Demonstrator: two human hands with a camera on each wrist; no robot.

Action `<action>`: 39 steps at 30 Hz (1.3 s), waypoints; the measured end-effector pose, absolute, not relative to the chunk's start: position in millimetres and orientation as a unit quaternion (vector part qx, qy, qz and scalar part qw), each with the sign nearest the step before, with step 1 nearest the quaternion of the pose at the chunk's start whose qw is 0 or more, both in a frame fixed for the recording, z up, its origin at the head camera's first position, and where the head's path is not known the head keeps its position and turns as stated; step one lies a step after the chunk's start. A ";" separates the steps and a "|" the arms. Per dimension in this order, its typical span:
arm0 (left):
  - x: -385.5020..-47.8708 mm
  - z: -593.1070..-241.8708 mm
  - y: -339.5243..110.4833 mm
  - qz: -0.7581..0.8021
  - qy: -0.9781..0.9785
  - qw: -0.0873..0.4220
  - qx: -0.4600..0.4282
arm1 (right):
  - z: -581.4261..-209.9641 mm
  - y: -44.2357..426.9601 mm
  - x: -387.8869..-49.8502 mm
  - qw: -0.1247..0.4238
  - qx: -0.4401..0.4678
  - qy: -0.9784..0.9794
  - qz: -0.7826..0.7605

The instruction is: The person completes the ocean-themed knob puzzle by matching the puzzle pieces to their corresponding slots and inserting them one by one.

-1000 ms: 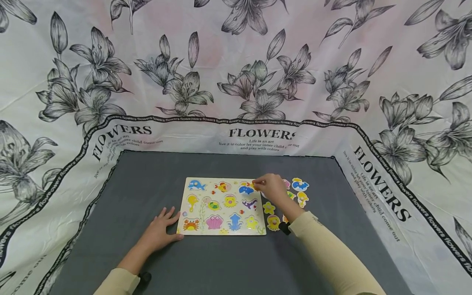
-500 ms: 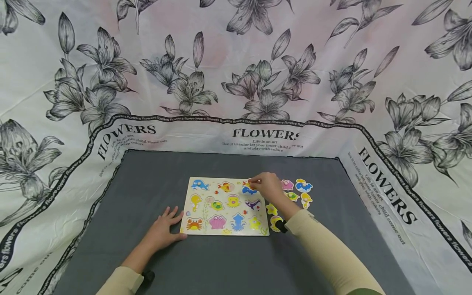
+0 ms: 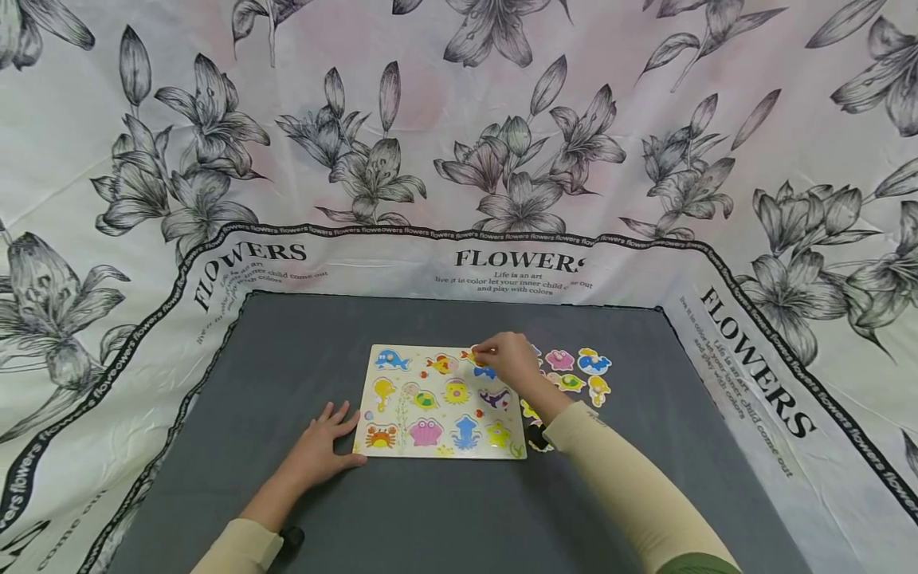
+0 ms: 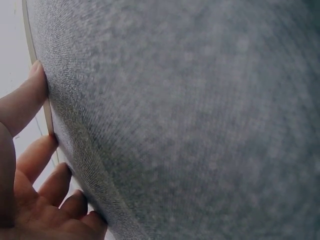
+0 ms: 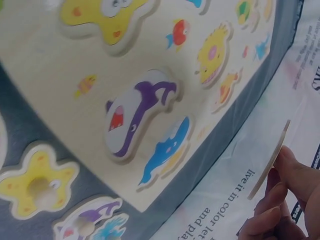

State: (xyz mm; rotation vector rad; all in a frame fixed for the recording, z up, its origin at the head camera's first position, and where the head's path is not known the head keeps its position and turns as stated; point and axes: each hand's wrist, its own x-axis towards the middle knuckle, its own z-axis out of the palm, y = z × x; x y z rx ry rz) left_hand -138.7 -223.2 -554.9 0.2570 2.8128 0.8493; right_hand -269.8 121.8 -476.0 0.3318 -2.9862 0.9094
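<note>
A pale wooden puzzle board (image 3: 452,456) with coloured sea-animal pictures lies on the dark grey tabletop. My left hand (image 3: 315,450) rests at its left edge, fingers spread, thumb and fingertips (image 4: 37,75) touching the rim. Above the board's upper right part, my right hand (image 3: 511,363) pinches an orange and yellow fish puzzle piece (image 3: 469,355). In the right wrist view this puzzle piece (image 5: 270,160) shows only its thin edge. It stands apart from the board's shark recess (image 5: 142,115). The hand covers part of the fish.
Several loose puzzle pieces lie right of the board, among them a pink one (image 3: 560,360), a turtle (image 3: 571,383) and a seahorse (image 3: 598,391). A yellow star piece (image 5: 40,185) has a round knob. Flower-printed cloth (image 3: 502,271) surrounds the grey surface.
My right hand has moved left over the board with the fish puzzle piece. The left hand stays at the board's left edge. The head view has shifted slightly.
</note>
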 end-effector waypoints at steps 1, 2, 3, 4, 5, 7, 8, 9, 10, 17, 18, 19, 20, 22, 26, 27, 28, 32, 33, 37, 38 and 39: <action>-138.9 -555.1 -222.6 0.287 0.949 0.097 0.086 | -476.7 120.4 -270.5 0.003 0.106 -0.951 0.291; -139.0 -555.3 -222.3 0.287 0.949 0.097 0.086 | -477.2 119.1 -271.1 0.003 0.106 -0.950 0.295; -138.9 -555.2 -221.9 0.287 0.949 0.097 0.085 | -477.6 117.7 -271.7 0.003 0.103 -0.950 0.296; -139.0 -555.4 -221.8 0.286 0.949 0.096 0.085 | -478.0 116.3 -272.2 0.001 0.102 -0.949 0.297; -139.0 -555.4 -221.7 0.286 0.950 0.096 0.084 | -478.1 114.8 -272.8 -0.002 0.100 -0.950 0.297; -138.9 -555.2 -222.1 0.287 0.950 0.097 0.080 | -478.0 112.0 -273.8 -0.004 0.100 -0.950 0.295; -138.8 -555.0 -222.3 0.286 0.950 0.097 0.080 | -477.8 110.6 -274.4 -0.004 0.101 -0.951 0.293; -138.7 -554.7 -222.5 0.287 0.950 0.097 0.079 | -477.3 109.1 -274.8 -0.003 0.103 -0.951 0.290; -138.7 -554.8 -222.8 0.287 0.950 0.096 0.079 | -477.2 107.7 -275.1 -0.003 0.105 -0.951 0.289; -139.2 -555.7 -224.2 0.294 0.948 0.092 0.077 | -479.8 96.8 -279.2 -0.010 0.118 -0.955 0.273; -139.2 -555.9 -224.3 0.293 0.948 0.092 0.077 | -480.6 95.3 -279.8 -0.015 0.116 -0.955 0.272; -139.2 -556.2 -224.4 0.293 0.949 0.092 0.077 | -481.5 93.8 -280.5 -0.019 0.113 -0.956 0.270; -139.1 -556.5 -224.4 0.292 0.949 0.092 0.077 | -482.5 92.2 -281.1 -0.022 0.112 -0.956 0.270; -138.9 -557.1 -224.5 0.293 0.948 0.093 0.078 | -484.7 89.4 -282.4 -0.025 0.110 -0.956 0.269; -138.4 -556.8 -223.9 0.298 0.947 0.092 0.077 | -487.1 84.9 -284.3 -0.024 0.111 -0.956 0.271; -138.3 -556.4 -223.7 0.299 0.947 0.091 0.076 | -487.4 84.0 -284.7 -0.024 0.111 -0.956 0.271; -138.3 -556.0 -223.4 0.300 0.947 0.091 0.075 | -487.5 83.1 -285.0 -0.025 0.111 -0.956 0.270; -138.7 -555.8 -223.0 0.300 0.947 0.091 0.071 | -489.2 79.8 -286.4 -0.031 0.107 -0.956 0.273; -138.8 -555.8 -223.0 0.301 0.947 0.092 0.070 | -490.6 78.9 -287.0 -0.030 0.107 -0.955 0.276; -138.9 -556.7 -223.8 0.302 0.946 0.092 0.068 | -498.5 74.9 -289.5 -0.028 0.107 -0.952 0.287; -138.7 -556.6 -223.9 0.302 0.946 0.092 0.067 | -500.5 73.8 -290.4 -0.026 0.109 -0.951 0.287; -138.5 -556.3 -223.9 0.303 0.946 0.091 0.067 | -502.0 72.6 -290.9 -0.025 0.110 -0.951 0.288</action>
